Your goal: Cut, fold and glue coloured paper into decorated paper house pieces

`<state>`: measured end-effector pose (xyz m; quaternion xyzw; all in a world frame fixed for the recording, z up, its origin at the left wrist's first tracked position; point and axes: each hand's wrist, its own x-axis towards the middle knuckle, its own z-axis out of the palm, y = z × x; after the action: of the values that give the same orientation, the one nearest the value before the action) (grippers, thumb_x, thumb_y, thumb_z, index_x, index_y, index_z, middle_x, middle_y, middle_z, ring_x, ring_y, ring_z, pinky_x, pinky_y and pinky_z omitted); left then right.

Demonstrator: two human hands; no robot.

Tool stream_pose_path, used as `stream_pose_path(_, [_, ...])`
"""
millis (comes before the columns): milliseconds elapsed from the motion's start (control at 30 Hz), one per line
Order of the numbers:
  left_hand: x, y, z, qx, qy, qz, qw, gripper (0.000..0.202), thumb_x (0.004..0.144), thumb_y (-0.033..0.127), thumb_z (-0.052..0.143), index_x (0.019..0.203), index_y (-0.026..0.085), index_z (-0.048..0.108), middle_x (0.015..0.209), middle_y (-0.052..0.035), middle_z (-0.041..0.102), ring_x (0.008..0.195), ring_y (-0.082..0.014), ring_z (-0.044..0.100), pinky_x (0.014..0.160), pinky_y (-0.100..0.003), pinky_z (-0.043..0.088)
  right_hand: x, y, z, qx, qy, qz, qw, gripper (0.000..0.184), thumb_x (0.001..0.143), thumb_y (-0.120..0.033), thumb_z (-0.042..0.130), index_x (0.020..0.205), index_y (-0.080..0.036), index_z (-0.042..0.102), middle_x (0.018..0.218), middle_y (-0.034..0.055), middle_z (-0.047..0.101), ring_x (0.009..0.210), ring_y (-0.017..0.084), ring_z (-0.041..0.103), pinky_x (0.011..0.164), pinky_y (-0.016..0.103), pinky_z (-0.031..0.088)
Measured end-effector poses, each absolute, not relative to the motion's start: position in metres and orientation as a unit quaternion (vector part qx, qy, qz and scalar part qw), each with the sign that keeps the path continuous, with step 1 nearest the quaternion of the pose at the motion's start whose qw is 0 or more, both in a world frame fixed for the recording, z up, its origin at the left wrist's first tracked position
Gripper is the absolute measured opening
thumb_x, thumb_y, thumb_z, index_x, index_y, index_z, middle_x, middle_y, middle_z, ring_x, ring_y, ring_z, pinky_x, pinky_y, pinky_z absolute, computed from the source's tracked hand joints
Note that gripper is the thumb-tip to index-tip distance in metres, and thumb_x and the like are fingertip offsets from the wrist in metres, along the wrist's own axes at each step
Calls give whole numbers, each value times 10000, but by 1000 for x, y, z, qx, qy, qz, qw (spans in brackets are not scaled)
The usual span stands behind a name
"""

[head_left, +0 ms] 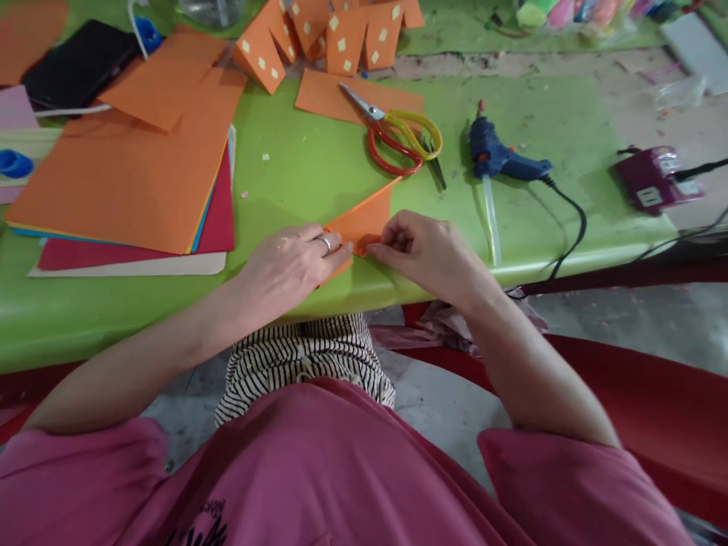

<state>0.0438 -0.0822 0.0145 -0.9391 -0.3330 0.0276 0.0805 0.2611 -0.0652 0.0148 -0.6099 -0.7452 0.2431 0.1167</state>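
A folded piece of orange paper (368,218) lies near the front edge of the green table, between my two hands. My left hand (299,262), with a ring on one finger, presses down over its left side. The thumb and fingers of my right hand (418,246) pinch the paper's lower right corner. Just beyond the paper are scissors (398,133) with one red and one yellow handle, resting partly on a flat orange strip (324,95). Black tweezers (437,167) lie partly under the scissors' handles.
On the left is a stack of coloured sheets (130,174), orange on top, with a black phone-like object (83,64) behind. Dotted orange paper shapes (346,38) stand at the back. A blue glue gun (494,148) with a trailing cord and a purple box (657,178) are on the right.
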Motion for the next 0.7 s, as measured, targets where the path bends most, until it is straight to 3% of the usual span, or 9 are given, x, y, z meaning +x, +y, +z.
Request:
stream_pose_path(167, [41, -84, 13, -940, -334, 1, 69, 445, 971, 34, 416, 1352, 153, 615, 1222, -101, 729, 1012, -225, 683, 824, -349, 567, 250, -44, 32, -604, -750, 264, -51, 298, 850, -359, 669, 606, -197, 611, 548, 1, 578, 581, 149, 538, 601, 301, 345])
stream_pose_path(267, [40, -85, 10, -944, -320, -13, 84, 474, 947, 1, 394, 1351, 113, 614, 1265, -121, 716, 1010, -246, 687, 829, -368, 574, 247, -33, 38, -584, -736, 324, -111, 370, 875, -333, 643, 537, -193, 586, 505, 3, 545, 516, 113, 477, 583, 304, 342])
stream_pose_path(500, [40, -84, 10, -947, -310, -18, 81, 432, 965, 34, 374, 1297, 114, 637, 1224, -130, 725, 1019, -246, 685, 846, -365, 568, 248, -11, 34, -587, -708, 355, -165, 305, 775, -388, 750, 548, -212, 648, 529, 15, 531, 509, 141, 476, 490, 310, 310])
stream_pose_path(700, [41, -83, 11, -946, -317, -25, 67, 418, 972, 41, 372, 1224, 167, 680, 1202, -119, 732, 1007, -239, 688, 835, -361, 566, 249, -8, 26, -512, -771, 358, -127, 270, 746, -385, 758, 544, -232, 665, 490, 10, 538, 510, 146, 511, 460, 297, 325])
